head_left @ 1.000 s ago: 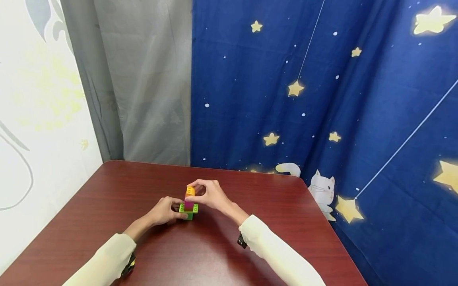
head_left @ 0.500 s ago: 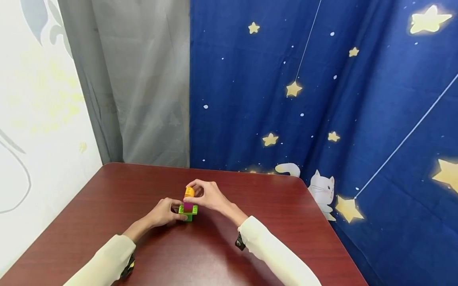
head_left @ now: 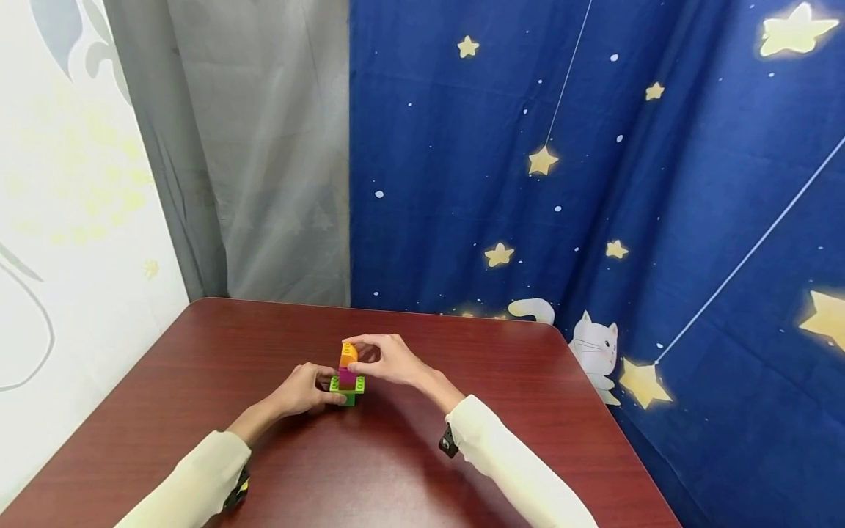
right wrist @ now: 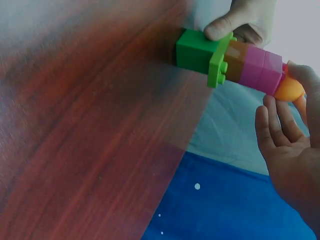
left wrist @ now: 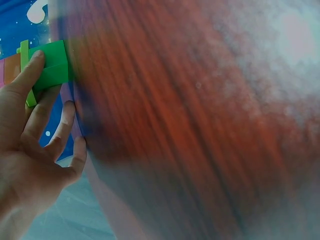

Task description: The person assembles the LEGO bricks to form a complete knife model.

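A small tower of toy building bricks stands on the table. Its bottom is a green brick [right wrist: 195, 52], topped by a lime-green plate [head_left: 359, 385] with studs showing at its ends. Above that come a brown brick [right wrist: 235, 60], magenta bricks [head_left: 347, 378] and a rounded orange brick [head_left: 348, 355] at the top. With thumb and fingers, my left hand [head_left: 306, 390] holds the green base from the left. My right hand [head_left: 391, 359] pinches the orange brick between thumb and fingertips, and its other fingers [right wrist: 274, 122] extend beside the tower.
The dark red wooden table [head_left: 370, 469] surrounds the tower, its far edge a little behind the hands. Beyond it hang a grey curtain [head_left: 277, 161] and a blue star-patterned curtain [head_left: 449, 176]. A white patterned surface [head_left: 72, 220] borders the left side.
My right thumb has shifted slightly to the right, so more of the orange and magenta bricks shows. The orange brick has turned a little. My left hand keeps its hold on the base.
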Demonstrator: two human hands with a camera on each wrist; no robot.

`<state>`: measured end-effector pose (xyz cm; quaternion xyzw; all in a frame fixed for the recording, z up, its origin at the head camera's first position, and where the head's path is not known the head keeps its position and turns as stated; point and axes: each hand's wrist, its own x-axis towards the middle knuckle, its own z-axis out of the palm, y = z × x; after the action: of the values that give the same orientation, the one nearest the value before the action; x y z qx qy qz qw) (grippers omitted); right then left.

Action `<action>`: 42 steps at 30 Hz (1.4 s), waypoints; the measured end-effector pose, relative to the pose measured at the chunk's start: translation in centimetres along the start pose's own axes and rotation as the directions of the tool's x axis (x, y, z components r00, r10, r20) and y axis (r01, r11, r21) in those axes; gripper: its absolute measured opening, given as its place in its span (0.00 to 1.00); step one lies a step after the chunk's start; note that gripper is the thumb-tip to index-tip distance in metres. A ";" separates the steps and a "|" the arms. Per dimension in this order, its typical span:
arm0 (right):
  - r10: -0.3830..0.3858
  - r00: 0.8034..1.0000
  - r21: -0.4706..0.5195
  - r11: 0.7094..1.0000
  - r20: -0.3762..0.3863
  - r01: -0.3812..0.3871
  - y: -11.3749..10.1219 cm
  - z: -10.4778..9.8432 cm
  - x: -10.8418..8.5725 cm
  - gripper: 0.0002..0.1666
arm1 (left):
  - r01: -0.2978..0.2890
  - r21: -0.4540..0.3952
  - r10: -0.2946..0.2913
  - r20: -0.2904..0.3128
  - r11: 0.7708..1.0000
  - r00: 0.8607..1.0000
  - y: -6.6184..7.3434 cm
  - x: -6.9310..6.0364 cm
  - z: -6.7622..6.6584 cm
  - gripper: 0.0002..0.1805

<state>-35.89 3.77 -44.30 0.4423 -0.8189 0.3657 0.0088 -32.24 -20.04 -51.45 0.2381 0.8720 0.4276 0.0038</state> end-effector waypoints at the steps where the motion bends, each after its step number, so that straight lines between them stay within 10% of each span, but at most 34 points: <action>1: -0.001 1.000 0.002 1.000 0.010 0.001 0.0 -0.1 0.0 0.27 | 0.002 -0.001 -0.002 0.002 1.000 1.000 0.0 0.0 0.0 0.20; 16: -0.005 0.999 0.003 1.000 0.047 0.005 0.7 -0.3 -0.1 0.28 | 0.003 0.020 -0.003 -0.002 1.000 1.000 0.2 -0.1 0.1 0.21; 42: -0.152 0.978 0.007 0.988 -0.143 0.154 1.2 1.9 -0.3 0.27 | 0.005 0.040 -0.004 -0.007 0.999 1.000 0.2 0.0 0.0 0.19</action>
<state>-35.97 3.25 -46.55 0.4768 -0.7764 0.4019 0.0914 -32.13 -19.95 -51.28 0.2347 0.8809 0.4109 -0.0030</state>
